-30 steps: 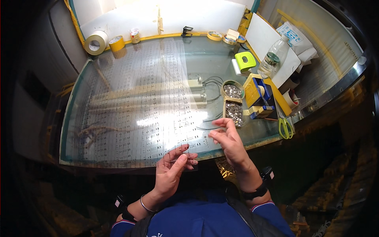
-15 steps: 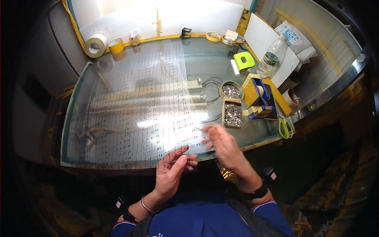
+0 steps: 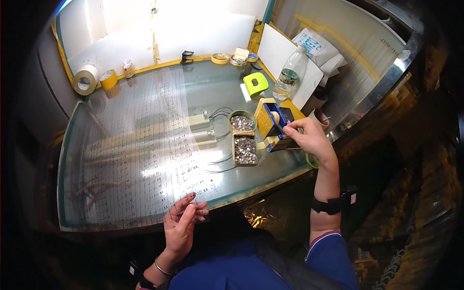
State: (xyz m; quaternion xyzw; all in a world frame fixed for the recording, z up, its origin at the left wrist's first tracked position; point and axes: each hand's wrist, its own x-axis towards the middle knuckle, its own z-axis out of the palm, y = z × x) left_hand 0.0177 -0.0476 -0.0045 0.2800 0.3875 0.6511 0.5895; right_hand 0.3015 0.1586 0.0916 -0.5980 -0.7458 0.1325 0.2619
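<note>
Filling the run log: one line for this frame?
left hand: pinching small clear piece at table edge | right hand: fingertips on tape dispenser | two trays of small metal parts beside dispenser

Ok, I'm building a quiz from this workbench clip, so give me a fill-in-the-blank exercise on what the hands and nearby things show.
1. The right hand reaches to the yellow and blue tape ____ at the table's right side.
2. The left hand is at the ____ edge of the glass table.
3. Two small trays of tiny ____ parts sit just left of the dispenser.
4. A clear plastic ____ stands behind the green object.

Missing words: dispenser; near; metal; bottle
</note>
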